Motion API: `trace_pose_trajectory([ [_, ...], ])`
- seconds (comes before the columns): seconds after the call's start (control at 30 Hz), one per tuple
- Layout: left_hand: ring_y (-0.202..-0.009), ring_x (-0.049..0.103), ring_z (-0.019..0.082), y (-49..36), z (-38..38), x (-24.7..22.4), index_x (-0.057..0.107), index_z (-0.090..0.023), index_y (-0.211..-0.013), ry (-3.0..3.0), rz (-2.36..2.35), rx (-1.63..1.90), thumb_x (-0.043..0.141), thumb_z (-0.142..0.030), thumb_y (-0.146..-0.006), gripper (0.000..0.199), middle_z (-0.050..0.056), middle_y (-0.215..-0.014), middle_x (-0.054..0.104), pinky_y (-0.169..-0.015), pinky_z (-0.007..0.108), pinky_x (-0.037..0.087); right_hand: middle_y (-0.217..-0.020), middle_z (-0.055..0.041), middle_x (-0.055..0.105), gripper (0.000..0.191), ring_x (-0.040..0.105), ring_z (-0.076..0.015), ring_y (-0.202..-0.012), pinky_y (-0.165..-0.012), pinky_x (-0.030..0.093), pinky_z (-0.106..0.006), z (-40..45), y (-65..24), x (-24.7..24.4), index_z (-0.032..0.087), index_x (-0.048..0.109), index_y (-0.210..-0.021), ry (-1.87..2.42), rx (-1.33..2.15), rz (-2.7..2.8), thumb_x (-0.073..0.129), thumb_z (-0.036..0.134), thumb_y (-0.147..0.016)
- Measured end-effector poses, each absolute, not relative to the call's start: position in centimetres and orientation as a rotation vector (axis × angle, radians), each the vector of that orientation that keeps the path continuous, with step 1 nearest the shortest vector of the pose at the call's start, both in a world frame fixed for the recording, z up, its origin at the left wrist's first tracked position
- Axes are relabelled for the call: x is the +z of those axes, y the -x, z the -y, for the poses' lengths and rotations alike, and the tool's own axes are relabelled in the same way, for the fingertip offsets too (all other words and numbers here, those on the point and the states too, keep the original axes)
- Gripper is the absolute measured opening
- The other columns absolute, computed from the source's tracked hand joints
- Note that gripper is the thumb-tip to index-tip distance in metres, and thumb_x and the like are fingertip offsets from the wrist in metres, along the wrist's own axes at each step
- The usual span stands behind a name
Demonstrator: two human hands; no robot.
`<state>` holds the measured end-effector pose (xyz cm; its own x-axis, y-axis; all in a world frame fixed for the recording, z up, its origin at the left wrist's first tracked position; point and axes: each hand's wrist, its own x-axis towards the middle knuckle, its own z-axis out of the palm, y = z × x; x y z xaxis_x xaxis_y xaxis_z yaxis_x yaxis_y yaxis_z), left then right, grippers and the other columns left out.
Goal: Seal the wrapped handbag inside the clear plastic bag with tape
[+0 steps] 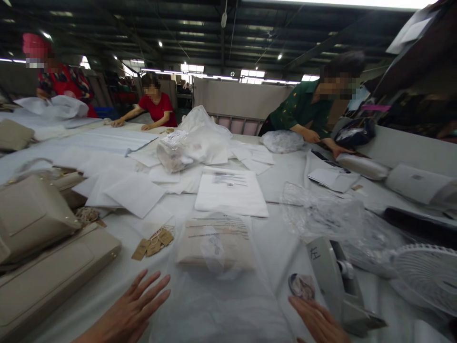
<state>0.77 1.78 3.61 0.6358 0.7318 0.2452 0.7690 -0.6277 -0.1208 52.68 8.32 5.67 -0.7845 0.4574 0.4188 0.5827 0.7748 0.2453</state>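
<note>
A frosted plastic bag (221, 305) with printed text lies flat in front of me, and a beige item (214, 245) shows inside its far end. To the left of the bag is my left hand (132, 309), its fingers spread and holding nothing. On the right, my right hand (317, 320) has its fingers stretched out beside the bag, near a tape dispenser (335, 281) and a small round item (302, 287). Beyond the bag lies a stack of white printed bags (231, 193). Brown paper tags (153, 244) with strings rest beyond my left hand.
Beige handbags (53, 267) fill the left side. White sheets (124, 190) and a wrapped bundle (174, 150) lie farther back. Crumpled clear plastic (328, 214) and a white fan (428, 274) are at right. Three people work around the table.
</note>
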Motion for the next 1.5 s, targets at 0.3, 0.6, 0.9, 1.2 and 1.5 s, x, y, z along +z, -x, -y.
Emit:
trace_pose_trajectory([
  [0.3,-0.11,0.058,0.019,-3.0,-6.9,3.2,0.058,-0.024,-0.106,3.279,1.022,-0.386,0.03,0.001,-0.086,0.042,0.005,-0.104,0.068,-0.111,0.042,0.034,-0.123,-0.0018,0.068,0.042,0.055,-0.0154,-0.123,-0.122,0.016,-0.044,-14.0,-45.9,5.7,0.026,0.063,-0.115,0.43,0.058,2.949,0.049,0.001,-0.084],
  [0.6,-0.079,0.051,0.017,-1.9,-4.3,1.3,0.045,-0.023,-0.098,2.996,2.141,-1.291,0.041,-0.015,-0.086,0.015,0.0,-0.083,0.049,-0.074,0.029,0.042,-0.088,-0.002,0.073,0.015,0.07,-0.0173,-0.087,-0.079,0.056,-0.026,-11.6,-47.0,3.5,0.026,0.065,-0.089,1.187,0.778,2.074,0.05,0.027,-0.091],
  [0.9,-0.098,0.053,0.017,-2.7,-4.6,4.8,0.04,-0.021,-0.073,3.247,2.07,-0.901,0.04,-0.001,-0.074,0.02,0.002,-0.107,0.056,-0.085,0.028,0.038,-0.078,-0.002,0.064,0.028,0.065,-0.018,-0.075,-0.067,0.054,-0.028,-12.0,-46.6,4.9,0.024,0.063,-0.098,1.06,0.602,2.494,0.05,0.008,-0.078],
  [1.2,-0.079,0.054,0.017,-2.3,-2.8,3.2,0.056,-0.025,-0.104,3.05,2.206,-0.67,0.043,-0.007,-0.081,0.033,0.001,-0.082,0.054,-0.073,0.028,0.043,-0.095,-0.0007,0.073,0.033,0.061,-0.0104,-0.113,-0.111,0.034,-0.026,-12.1,-46.6,6.4,0.023,0.054,-0.093,0.534,0.178,2.583,0.042,-0.004,-0.077],
  [1.5,-0.139,0.035,0.03,-0.2,-3.0,0.8,0.039,-0.028,-0.141,2.96,1.474,-0.561,0.039,0.01,-0.058,0.09,0.01,-0.154,0.036,-0.108,0.055,0.04,-0.144,-0.0086,0.051,0.073,0.043,-0.0266,-0.135,-0.115,0.032,-0.047,-13.5,-48.2,6.3,0.029,0.044,-0.142,0.595,-0.101,2.861,0.055,0.003,-0.074],
])
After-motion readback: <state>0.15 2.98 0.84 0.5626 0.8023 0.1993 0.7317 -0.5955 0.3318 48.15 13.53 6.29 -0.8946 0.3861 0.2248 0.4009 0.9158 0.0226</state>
